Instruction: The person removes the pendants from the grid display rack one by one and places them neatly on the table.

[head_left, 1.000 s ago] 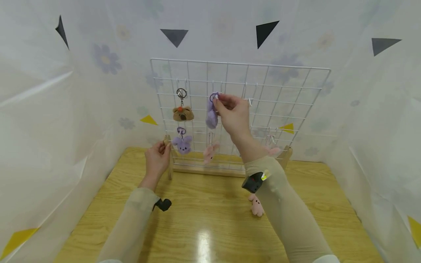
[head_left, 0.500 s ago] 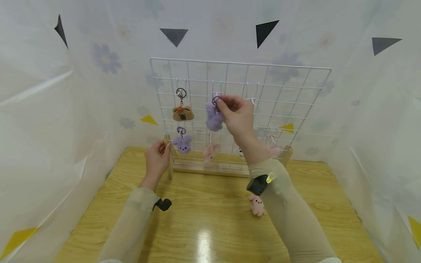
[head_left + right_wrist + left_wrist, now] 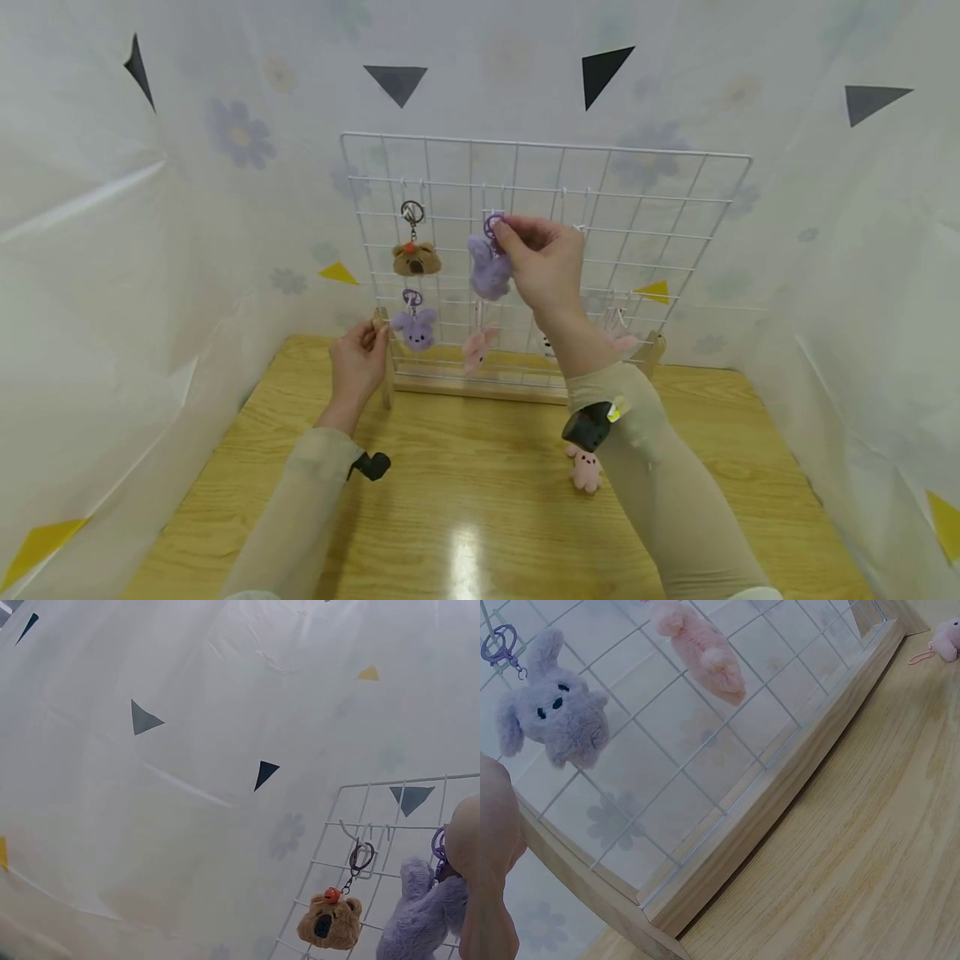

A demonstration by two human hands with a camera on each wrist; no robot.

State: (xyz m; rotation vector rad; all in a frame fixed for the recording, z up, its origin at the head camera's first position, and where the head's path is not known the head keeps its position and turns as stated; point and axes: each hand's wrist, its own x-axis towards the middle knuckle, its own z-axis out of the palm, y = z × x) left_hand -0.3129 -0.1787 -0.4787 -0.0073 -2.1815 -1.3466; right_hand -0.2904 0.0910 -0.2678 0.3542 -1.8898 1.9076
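Right hand (image 3: 546, 262): fingers are pinching the purple ring (image 3: 487, 227), thumb in front, gap narrow. The upper purple plush (image 3: 491, 271) is hanging from that ring, just below and left of these fingers, with its face turned out of sight in the head view. Left hand (image 3: 359, 362): fingers are curling round the top of the rack's wooden post (image 3: 387, 387), probably steadying it.

Step, as judged: the ring is being worked at a hook of the white grid rack (image 3: 517, 145). Fingertips are covering the contact, so I cannot tell whether the ring is around the hook or only in front of it. The next move is likely calling for lining up ring and hook tip before the pinch loosens.

Holder: the rack is bearing the bear keychain (image 3: 416, 259), left of the right fingers; the lower purple plush (image 3: 415, 331), just right of the left fingers; and the hanging pink plush (image 3: 478, 350), below the right fingers. Another pink plush (image 3: 586, 472) is lying on the tabletop (image 3: 450, 467), well below the right fingers.
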